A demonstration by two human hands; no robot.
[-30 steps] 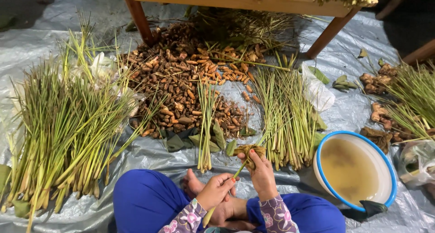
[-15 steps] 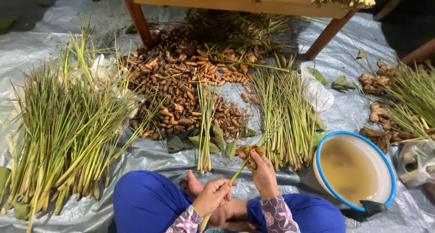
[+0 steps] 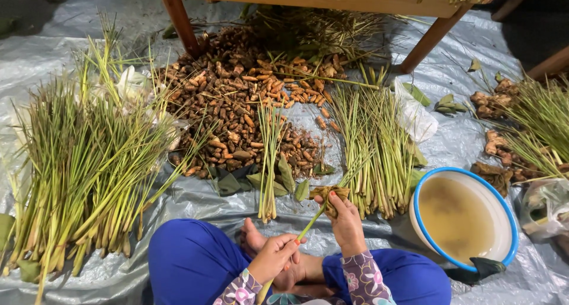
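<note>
I see a grey tarp (image 3: 71,26) spread under everything. On the left lies a big heap of lemongrass (image 3: 77,168); far centre, a pile of turmeric roots (image 3: 237,103); right, a white basin (image 3: 462,216) with a blue rim. Near centre, my right hand (image 3: 347,225) has its fingers clamped on a folded leaf bundle (image 3: 329,197) — my left hand (image 3: 274,259) pinches the stalk (image 3: 309,225) running between them.

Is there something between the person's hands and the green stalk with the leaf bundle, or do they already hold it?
Nothing stands between. The left hand grips the green stalk, and the right hand holds the leaf bundle at its top.
</note>
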